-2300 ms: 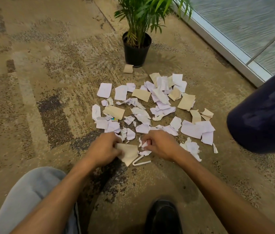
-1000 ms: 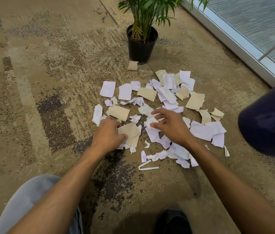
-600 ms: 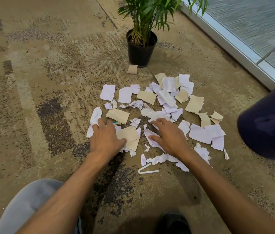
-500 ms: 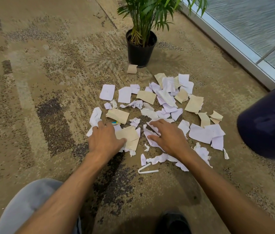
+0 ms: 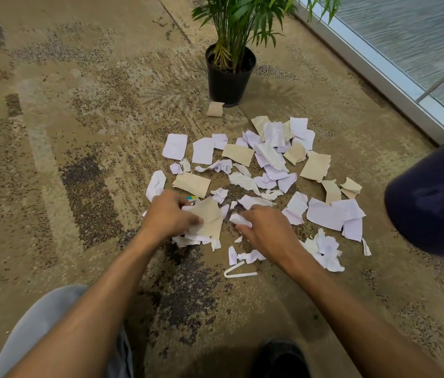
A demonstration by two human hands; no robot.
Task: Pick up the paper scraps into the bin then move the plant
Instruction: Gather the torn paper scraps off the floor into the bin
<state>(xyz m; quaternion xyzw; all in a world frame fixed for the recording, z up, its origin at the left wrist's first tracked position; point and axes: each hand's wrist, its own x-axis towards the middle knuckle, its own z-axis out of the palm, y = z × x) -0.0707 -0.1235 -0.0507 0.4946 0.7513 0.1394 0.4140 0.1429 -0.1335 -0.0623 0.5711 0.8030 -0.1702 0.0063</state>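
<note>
On carpet | left hand clutching tan scrap | right hand pinching white scrap

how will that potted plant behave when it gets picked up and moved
The potted plant is probably top-heavy: tall fronds above a narrow black pot, so it may tip if pushed high. The pot looks like thin plastic, likely light; soil could spill.
</note>
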